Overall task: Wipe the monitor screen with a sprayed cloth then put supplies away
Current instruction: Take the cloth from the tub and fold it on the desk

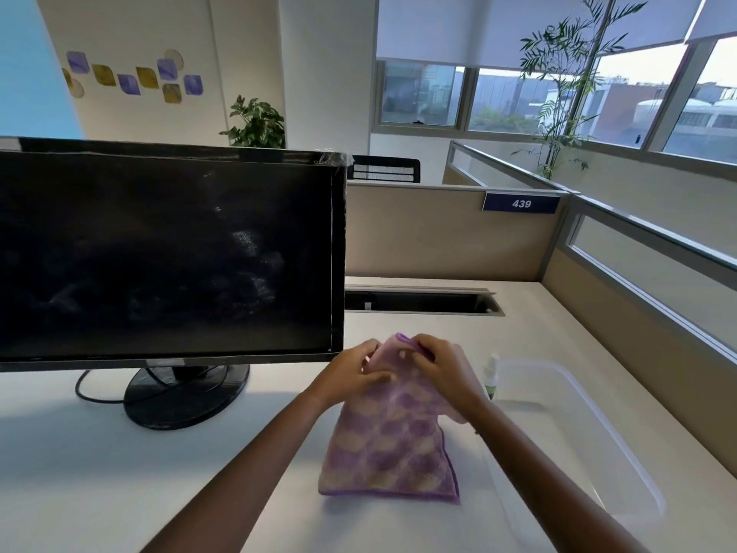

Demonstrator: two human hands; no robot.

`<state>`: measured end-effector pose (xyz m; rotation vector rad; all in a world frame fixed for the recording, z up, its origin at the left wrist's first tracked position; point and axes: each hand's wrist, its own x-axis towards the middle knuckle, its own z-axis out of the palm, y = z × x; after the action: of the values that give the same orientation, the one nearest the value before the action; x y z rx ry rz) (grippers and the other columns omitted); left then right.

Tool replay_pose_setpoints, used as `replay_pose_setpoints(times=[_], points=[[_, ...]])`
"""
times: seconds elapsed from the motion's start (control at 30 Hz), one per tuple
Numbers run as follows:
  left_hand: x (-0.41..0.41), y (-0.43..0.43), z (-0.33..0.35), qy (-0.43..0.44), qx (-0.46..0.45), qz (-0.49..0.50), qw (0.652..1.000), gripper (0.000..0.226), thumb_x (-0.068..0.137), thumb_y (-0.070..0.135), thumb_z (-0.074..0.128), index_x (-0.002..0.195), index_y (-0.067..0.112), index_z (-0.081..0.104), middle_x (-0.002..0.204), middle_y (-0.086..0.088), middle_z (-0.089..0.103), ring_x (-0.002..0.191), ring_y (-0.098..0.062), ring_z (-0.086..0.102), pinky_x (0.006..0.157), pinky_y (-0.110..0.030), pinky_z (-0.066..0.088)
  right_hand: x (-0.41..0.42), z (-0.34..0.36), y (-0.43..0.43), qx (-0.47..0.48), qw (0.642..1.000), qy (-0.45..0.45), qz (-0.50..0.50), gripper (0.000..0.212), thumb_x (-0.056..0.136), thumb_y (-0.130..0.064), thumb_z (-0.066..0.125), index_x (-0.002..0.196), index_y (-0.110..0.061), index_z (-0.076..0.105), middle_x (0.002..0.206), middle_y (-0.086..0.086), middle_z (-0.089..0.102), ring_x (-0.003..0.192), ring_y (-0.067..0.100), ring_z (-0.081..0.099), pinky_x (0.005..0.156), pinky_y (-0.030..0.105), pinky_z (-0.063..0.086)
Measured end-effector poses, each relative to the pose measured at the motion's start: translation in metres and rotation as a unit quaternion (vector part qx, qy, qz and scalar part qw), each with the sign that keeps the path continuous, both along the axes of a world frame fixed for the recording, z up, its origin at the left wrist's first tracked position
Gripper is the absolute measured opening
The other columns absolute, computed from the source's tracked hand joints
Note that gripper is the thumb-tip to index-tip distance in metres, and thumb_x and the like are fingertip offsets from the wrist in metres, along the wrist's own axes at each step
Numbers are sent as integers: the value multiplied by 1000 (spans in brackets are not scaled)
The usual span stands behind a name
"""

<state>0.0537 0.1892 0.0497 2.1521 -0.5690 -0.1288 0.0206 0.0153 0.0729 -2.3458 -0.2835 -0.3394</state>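
Both hands hold the cloth (391, 445) over the tabletop (119, 472), roughly midway between the rear and front edges and toward the right half.

Left hand (355, 377): fingers (375, 379) curled, pinching the upper left part of the cloth.

Right hand (442, 373): fingers (414, 349) curled over the upper right part, gripping the top fold.

Cloth: purple and cream pattern, purple hem, folded, hanging down from the two hands. The lower hem lies toward the front edge; whether it touches the tabletop cannot be told.

Monitor (167, 253): stands upright on a round black base (183, 397) in the left half of the tabletop, toward the rear edge. The screen is dark, with pale smears near its middle. A black cable (85, 393) loops beside the base.

Spray bottle (492, 377): upright, just beyond the right hand, partly hidden by it, beside the near corner of the clear plastic bin (619, 445). The bin lies along the right edge.

A cable slot (422, 301) runs along the rear edge
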Motion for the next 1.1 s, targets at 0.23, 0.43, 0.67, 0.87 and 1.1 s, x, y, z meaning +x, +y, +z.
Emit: replay_pose_setpoints(times=[0.23, 0.43, 0.67, 0.87, 1.1], points=[[3, 17, -24, 30, 124, 59, 990, 18, 80, 16, 64, 91, 3, 65, 86, -10, 62, 79, -26, 56, 59, -25, 36, 22, 33, -30, 86, 993, -49, -70, 12, 91, -9, 52, 87, -15, 62, 73, -4, 59, 64, 10, 51, 55, 14, 39], [13, 26, 17, -153, 61, 166, 972, 17, 81, 12, 60, 67, 13, 52, 75, -3, 48, 67, -20, 48, 59, -29, 34, 40, 41, -52, 86, 983, -70, -144, 16, 85, 5, 52, 92, -1, 65, 82, 7, 62, 75, 21, 53, 54, 18, 31], [-3, 55, 3, 33, 179, 14, 983, 18, 73, 1, 57, 65, 17, 56, 67, 2, 49, 62, -13, 46, 52, -22, 33, 10, 16, -69, -132, 981, 140, 39, 15, 84, -4, 61, 98, -3, 67, 94, 8, 66, 88, 17, 57, 71, 19, 43], [-26, 62, -35, 204, 366, -103, 902, 7, 75, 9, 64, 74, 15, 60, 58, 9, 45, 54, -4, 43, 39, -8, 33, -11, -18, -51, -298, 867, 372, 144, 25, 78, -8, 68, 103, -3, 68, 86, 4, 57, 84, 14, 50, 70, 23, 39], [-13, 60, -44, 118, 250, 55, 959, 6, 79, 13, 63, 82, 10, 61, 86, -4, 63, 81, -18, 54, 63, -22, 37, -1, -35, -45, -217, 906, 363, -2, 16, 87, -2, 43, 95, -1, 57, 93, 20, 66, 63, 18, 60, 47, 15, 43]])
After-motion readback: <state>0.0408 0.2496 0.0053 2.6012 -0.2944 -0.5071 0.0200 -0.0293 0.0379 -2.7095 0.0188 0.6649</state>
